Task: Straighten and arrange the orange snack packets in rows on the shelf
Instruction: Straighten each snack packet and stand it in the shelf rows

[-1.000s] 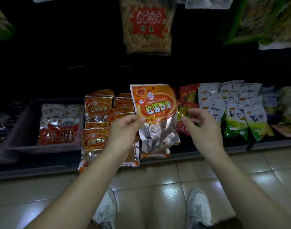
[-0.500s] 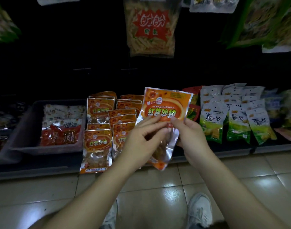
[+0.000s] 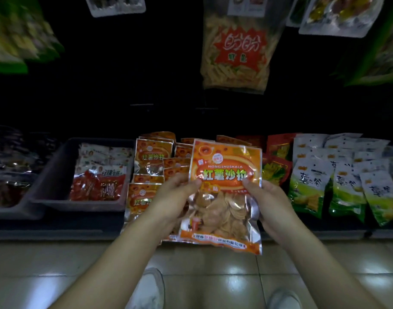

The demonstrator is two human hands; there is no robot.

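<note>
Two hands, left (image 3: 173, 197) and right (image 3: 265, 202), we pinch one upright orange packet (image 3: 224, 192) by its edges, rows (image 3: 151, 166) nearer our left

Shelf access: open from the front and from above.
Tiled floor (image 3: 213, 275) before the shelf lip (image 3: 57, 233) lies open, as does the dark gap above the orange rows (image 3: 150, 157). Grey bin (image 3: 57, 172) bounds left, red-green packets (image 3: 277, 166) right, hanging bag (image 3: 238, 52) overhead, held packet (image 3: 224, 175) in front.
</note>
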